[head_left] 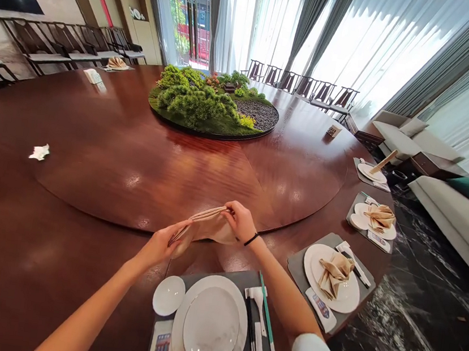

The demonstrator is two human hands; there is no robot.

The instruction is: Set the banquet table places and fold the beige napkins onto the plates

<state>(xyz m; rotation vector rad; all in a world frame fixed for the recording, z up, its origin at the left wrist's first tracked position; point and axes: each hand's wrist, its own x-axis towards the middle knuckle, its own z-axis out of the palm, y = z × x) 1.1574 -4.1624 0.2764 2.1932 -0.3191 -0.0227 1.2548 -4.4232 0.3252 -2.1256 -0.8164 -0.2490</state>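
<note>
A beige cloth napkin (213, 227) hangs in the air above the table, gathered in folds along its top edge. My left hand (164, 242) grips its left end, and my right hand (238, 221), with a black band at the wrist, pinches the right end. Below the hands lies a place setting: a small white plate (211, 323) on a larger white plate (181, 334), with a small round dish (169, 295) at the upper left. Black chopsticks (251, 325), green-and-white chopsticks (268, 319) and a white spoon (260, 307) lie to the right on a grey placemat (230, 276).
Folded napkins stand on plates at the neighbouring settings, such as the near napkin (335, 273) and the farther napkin (381, 218). A miniature garden (209, 104) occupies the middle of the round wooden table (101, 182). A crumpled white tissue (39, 152) lies at left.
</note>
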